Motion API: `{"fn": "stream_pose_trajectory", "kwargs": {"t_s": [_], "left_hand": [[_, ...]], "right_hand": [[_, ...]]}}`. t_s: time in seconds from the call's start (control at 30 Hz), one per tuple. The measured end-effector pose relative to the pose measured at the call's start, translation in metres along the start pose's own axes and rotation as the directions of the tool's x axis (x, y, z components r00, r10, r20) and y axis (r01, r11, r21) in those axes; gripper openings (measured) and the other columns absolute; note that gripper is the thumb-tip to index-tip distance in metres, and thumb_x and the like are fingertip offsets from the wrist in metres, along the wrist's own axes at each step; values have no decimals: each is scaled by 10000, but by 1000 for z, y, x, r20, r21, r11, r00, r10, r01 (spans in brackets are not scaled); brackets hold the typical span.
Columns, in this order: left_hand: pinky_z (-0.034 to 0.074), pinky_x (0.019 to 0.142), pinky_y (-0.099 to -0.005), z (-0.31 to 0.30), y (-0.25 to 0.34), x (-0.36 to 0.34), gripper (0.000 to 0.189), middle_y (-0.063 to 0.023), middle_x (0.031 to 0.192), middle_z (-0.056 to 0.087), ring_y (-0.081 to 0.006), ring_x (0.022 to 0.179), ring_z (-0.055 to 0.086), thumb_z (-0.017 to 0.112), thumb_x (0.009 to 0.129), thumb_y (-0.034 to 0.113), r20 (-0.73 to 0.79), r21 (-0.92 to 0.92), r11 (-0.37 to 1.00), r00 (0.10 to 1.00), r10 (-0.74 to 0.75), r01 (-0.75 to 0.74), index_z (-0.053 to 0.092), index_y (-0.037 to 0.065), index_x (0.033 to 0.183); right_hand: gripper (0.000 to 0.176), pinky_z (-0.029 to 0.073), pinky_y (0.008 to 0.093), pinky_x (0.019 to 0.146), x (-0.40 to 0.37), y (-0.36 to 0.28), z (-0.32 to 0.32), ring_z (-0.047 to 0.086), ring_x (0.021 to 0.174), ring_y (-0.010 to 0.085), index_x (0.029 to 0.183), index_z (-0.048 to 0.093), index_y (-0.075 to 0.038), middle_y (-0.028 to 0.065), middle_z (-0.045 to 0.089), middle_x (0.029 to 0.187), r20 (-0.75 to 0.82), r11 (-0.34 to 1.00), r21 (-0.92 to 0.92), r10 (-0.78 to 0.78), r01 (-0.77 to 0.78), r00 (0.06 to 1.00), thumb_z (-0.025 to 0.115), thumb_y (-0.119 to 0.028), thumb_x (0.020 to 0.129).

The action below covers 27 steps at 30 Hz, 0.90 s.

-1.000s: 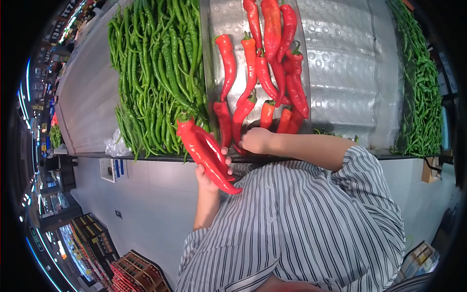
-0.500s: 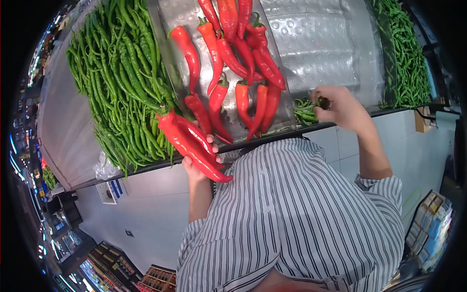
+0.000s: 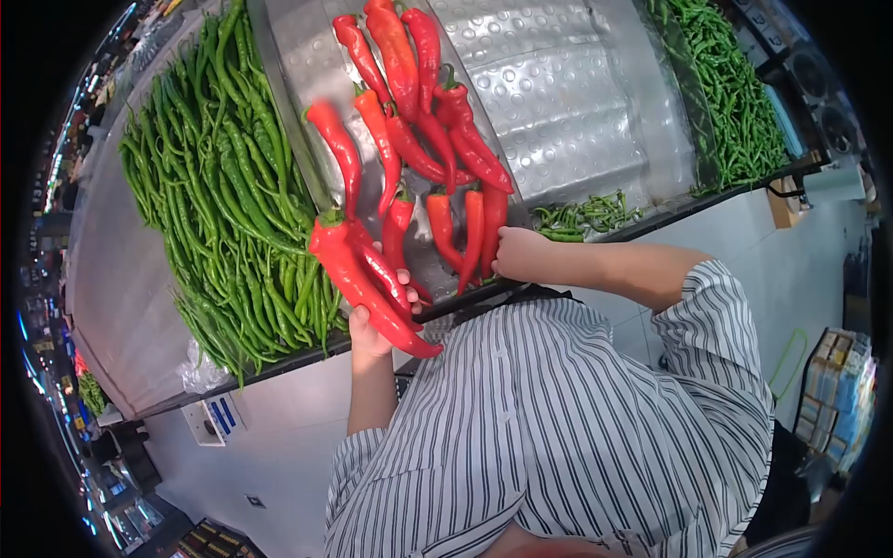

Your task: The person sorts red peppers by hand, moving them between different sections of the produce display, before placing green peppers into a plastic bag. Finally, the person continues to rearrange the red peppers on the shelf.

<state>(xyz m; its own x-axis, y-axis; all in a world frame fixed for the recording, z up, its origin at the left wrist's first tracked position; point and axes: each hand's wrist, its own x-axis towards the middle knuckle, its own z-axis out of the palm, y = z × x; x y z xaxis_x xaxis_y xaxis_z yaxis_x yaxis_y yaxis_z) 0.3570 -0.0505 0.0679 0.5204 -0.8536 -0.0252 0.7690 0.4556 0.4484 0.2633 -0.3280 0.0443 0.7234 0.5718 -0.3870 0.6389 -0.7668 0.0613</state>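
Observation:
My left hand (image 3: 370,337) is closed around large glossy red chili peppers (image 3: 372,290); at least two show, stems upward, held over the front edge of the display. My right hand (image 3: 523,256) has its fingers curled against a red chili pepper (image 3: 495,223) at the lower right of the pile, and its fingertips are partly hidden. Other red chili peppers (image 3: 395,65) lie spread over the metal tray (image 3: 302,56), several pointing down towards me.
Long green chili peppers (image 3: 223,186) fill the left side. Short green peppers (image 3: 726,102) are heaped far right, behind a clear divider. A few small green peppers (image 3: 595,214) lie at the front of the dimpled metal surface (image 3: 549,102). A dark ledge (image 3: 651,223) runs along the front.
My right hand has moved left from above the small green peppers to the red ones; the dark bit between its fingers no longer shows. My left hand still holds its red peppers. The view has shifted.

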Motion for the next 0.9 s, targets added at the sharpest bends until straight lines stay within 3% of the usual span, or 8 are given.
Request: {"fn": "stream_pose_trajectory", "kwargs": {"t_s": [0.13, 0.27, 0.33, 0.43, 0.67, 0.7, 0.83, 0.9], "left_hand": [[520, 816, -420, 2, -4, 6, 940, -137, 1201, 476, -287, 1004, 574, 757, 776, 318, 22, 7, 1000, 1000, 20, -21, 165, 209, 1499], [523, 807, -414, -5, -8, 2, 949, -135, 1206, 487, -281, 1001, 576, 763, 768, 340, 18, 10, 1000, 1000, 24, -24, 172, 210, 1499], [523, 805, -411, -5, -9, 0, 955, -137, 1210, 497, -279, 995, 578, 769, 760, 361, 2, 29, 999, 999, 43, -43, 182, 211, 1498], [523, 802, -410, -8, -9, -3, 953, -137, 1215, 502, -277, 993, 580, 769, 759, 368, -15, 34, 998, 998, 62, -62, 187, 211, 1498], [514, 811, -413, -10, -4, -10, 945, -131, 1208, 487, -278, 993, 572, 750, 771, 355, -36, 8, 997, 997, 72, -72, 164, 205, 1497], [529, 881, -447, -13, -4, -10, 910, -170, 1244, 489, -319, 1052, 600, 719, 812, 301, 40, -65, 994, 995, 94, -92, 143, 156, 1501], [523, 896, -442, -21, -1, -17, 900, -180, 1291, 475, -332, 1103, 580, 709, 831, 302, 21, -90, 989, 993, 118, -116, 133, 131, 1501], [527, 888, -437, -21, 2, -18, 897, -178, 1280, 477, -327, 1089, 583, 708, 830, 305, 21, -83, 986, 989, 147, -145, 138, 141, 1503]], "right_hand": [[146, 523, 380, 613, 13, 6, 6, 689, 783, 227, 805, 724, -130, 32, 701, 808, 78, 998, 24, -65, 64, 995, 580, -146, 795], [158, 544, 406, 627, 13, 11, 1, 692, 796, 272, 823, 724, -87, 72, 698, 819, 126, 992, 114, -63, 48, 990, 572, -117, 793], [172, 547, 424, 645, 9, 15, -10, 688, 808, 302, 849, 718, -46, 116, 695, 834, 198, 942, 324, 26, -90, 980, 568, -107, 790], [176, 546, 434, 657, 10, 13, -4, 685, 818, 320, 869, 711, -19, 139, 694, 857, 194, 901, 384, 135, -202, 972, 578, -85, 774], [179, 541, 428, 693, 2, 24, -11, 677, 831, 328, 891, 692, -12, 148, 690, 856, 169, 951, 308, -18, -35, 985, 619, -60, 735], [168, 528, 430, 695, -6, 27, -28, 666, 833, 332, 882, 667, -19, 147, 676, 843, 123, 918, 388, 35, -81, 992, 623, -61, 726], [165, 457, 424, 640, -54, 33, -88, 593, 758, 334, 793, 500, -34, 133, 556, 757, -65, 676, 727, 246, -123, 967, 617, -29, 677], [189, 441, 416, 629, -90, 38, -109, 573, 733, 330, 777, 458, -27, 131, 529, 747, -23, 556, 804, 379, -208, 925, 610, 2, 668]]}}
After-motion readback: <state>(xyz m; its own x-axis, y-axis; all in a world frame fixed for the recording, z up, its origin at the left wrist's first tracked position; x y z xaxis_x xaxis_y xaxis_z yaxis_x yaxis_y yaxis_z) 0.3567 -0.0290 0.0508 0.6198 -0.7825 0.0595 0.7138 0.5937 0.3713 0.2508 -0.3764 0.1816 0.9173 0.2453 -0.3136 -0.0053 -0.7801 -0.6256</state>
